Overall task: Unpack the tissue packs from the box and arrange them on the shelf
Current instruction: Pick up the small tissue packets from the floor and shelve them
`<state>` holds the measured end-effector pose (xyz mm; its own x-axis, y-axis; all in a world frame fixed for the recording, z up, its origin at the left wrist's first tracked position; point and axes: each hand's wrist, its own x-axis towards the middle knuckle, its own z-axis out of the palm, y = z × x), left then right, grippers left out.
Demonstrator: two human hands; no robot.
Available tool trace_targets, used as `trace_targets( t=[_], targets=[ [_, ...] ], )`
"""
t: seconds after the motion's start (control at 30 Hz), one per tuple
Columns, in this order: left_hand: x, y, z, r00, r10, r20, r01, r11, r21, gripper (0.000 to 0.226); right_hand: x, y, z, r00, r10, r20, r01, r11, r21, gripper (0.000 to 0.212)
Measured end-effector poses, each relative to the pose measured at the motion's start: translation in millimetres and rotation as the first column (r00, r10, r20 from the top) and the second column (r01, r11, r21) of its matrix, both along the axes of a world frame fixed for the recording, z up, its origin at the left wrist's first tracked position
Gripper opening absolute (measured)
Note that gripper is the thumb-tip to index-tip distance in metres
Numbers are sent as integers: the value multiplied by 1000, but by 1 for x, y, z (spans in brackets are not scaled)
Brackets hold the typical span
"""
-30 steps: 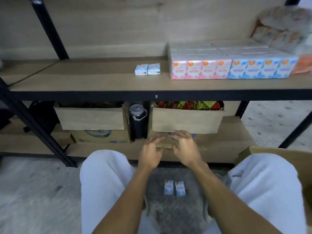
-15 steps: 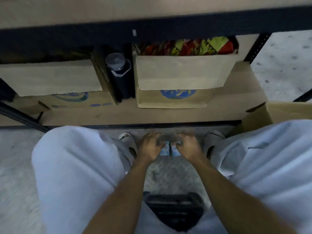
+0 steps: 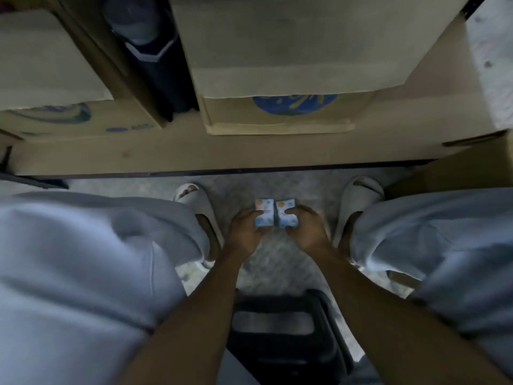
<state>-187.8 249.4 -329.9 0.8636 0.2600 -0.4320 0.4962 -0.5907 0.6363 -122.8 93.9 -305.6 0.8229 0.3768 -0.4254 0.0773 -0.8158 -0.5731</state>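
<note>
Two small blue-and-white tissue packs sit side by side down between my feet, just above the grey floor. My left hand (image 3: 244,226) grips the left tissue pack (image 3: 264,212), thumb across its front. My right hand (image 3: 304,227) grips the right tissue pack (image 3: 286,213) the same way. The two packs touch along their inner edges. The upper shelf with the arranged packs is out of view. A corner of the cardboard box (image 3: 472,165) shows at the right edge.
The low shelf board (image 3: 194,151) runs across ahead, carrying two cardboard boxes (image 3: 291,65) and a dark bottle (image 3: 150,51) between them. My knees in pale trousers flank the hands, with white slippers (image 3: 194,198) on the floor. A black stool (image 3: 283,334) is under me.
The view tipped down from the upper shelf to the floor. Both hands dropped from in front of the low shelf to the two packs and closed on them, one in each hand.
</note>
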Motion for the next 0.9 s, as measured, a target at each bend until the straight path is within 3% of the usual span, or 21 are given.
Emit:
trace_targets(
  t=[0.2,0.47,0.67,0.77,0.9],
  targets=[
    [10,-1,-16,1000,10,-29,-10,1000,-25,44,0,3,-17,999,0,46,-1,1000,29,22],
    [24,1,-36,998,-1,-66,1,1000,0,46,10,9,-47,991,-119,-53,118,993,-22,36],
    [30,-9,-49,993,80,-88,-89,991,-100,56,7,14,-59,988,-147,-44,149,989,22,30],
    [27,-13,-52,990,95,-108,-103,992,-70,61,6,16,-62,981,-191,-37,193,981,37,29],
    [27,-15,-54,991,-3,-134,3,1000,2,59,6,19,-63,975,-215,-52,217,975,39,20]
  ],
)
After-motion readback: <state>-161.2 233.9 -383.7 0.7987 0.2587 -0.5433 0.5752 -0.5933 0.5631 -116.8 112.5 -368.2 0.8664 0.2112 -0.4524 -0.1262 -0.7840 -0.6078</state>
